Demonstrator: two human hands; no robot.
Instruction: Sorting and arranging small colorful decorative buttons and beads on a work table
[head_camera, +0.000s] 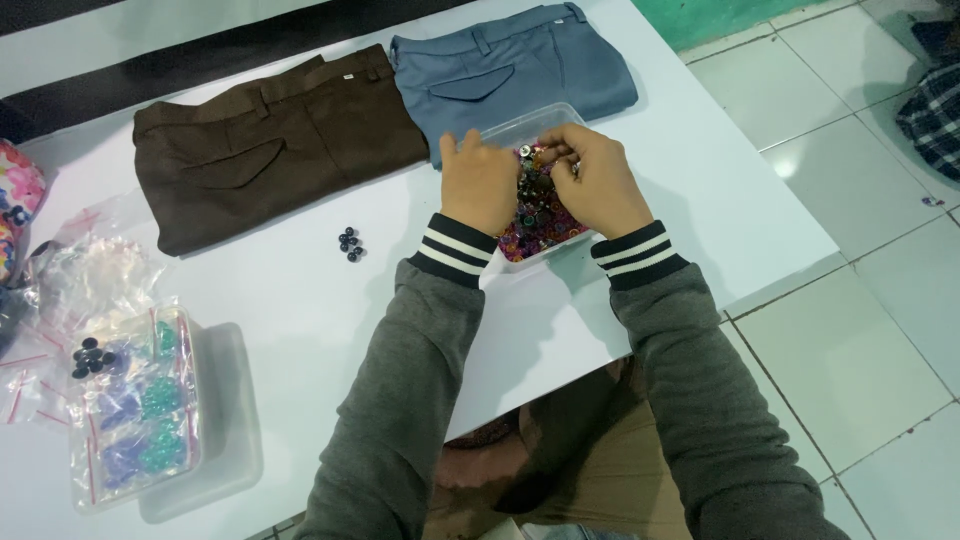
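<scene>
Both hands in clear box (520, 130) of mixed buttons (535, 215): left hand (478, 183) loosely curled, right hand (592, 180) pinching btns.

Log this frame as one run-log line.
left hand: in clear plastic box of mixed small buttons | right hand: picking in same box | nearby: small dark button cluster, folded brown trousers, folded blue-grey trousers

Brown trousers (275, 140) beside blue-grey trousers (520, 65) — dark buttons (349, 243) loose on the white table (300, 300) — bagged beads (135, 410) at left.

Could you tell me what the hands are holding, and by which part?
Both hands, left and right, dig among small fasteners in the clear plastic box; any held piece cannot be told.
</scene>
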